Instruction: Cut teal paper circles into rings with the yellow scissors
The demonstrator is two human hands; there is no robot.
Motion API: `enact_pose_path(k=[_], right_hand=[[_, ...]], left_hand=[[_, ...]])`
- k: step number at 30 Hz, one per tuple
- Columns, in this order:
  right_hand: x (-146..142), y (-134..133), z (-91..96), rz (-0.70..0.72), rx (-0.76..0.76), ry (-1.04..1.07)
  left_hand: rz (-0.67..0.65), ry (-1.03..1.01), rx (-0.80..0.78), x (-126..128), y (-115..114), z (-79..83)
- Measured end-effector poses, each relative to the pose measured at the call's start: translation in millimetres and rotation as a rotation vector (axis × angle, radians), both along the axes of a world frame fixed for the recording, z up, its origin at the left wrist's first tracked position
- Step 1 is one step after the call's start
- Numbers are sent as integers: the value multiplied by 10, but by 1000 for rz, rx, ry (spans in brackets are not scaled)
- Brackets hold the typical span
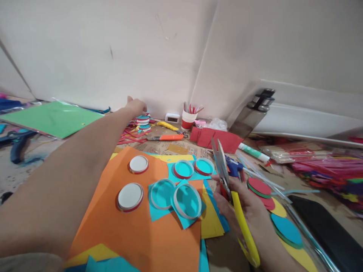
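Note:
My left hand reaches across to the wall side of the table, over a small stack of round red, white and blue paper pieces. Its fingertips are mostly hidden, so I cannot tell whether they grip the stack. My right hand is closed around scissors with yellow handles, blades apart and pointing up. Left of them, two white paper rings sit on light blue paper squares. Behind these, two red-edged rings rest on a blue strip. Two white-topped discs lie on the orange sheet.
An orange cutter, a paper cup of pencils and a small white digital device stand or lie toward the wall. Folded red paper, coloured discs, a dark phone and a bottle are at right. Green sheets lie left.

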State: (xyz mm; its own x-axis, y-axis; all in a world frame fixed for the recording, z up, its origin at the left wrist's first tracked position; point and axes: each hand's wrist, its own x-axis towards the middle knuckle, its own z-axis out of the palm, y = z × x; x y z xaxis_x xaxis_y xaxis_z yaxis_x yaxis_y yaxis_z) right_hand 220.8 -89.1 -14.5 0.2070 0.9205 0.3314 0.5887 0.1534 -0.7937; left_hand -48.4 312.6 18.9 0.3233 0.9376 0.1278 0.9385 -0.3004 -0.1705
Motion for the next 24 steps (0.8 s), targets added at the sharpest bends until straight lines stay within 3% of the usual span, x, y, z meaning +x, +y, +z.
enact_pose_path(k=[6,10,15,20,24], right_hand=[[27,-4,-65,42,-30,103],[34,3,-99,36,-20,119],[31,4,-109,76,-30,137],[32,-2,-94,113,-73,39],[38,6,-93,92,-108,-5]], left_hand=[[-151,-45,76,1,-51,-40],[-124,-139,119,8,-36,-32],[-121,-226,311,-25,-44,54],[-215,-245,424,-89,-211,89],[-303,-200,456,-161,-419,-33]])
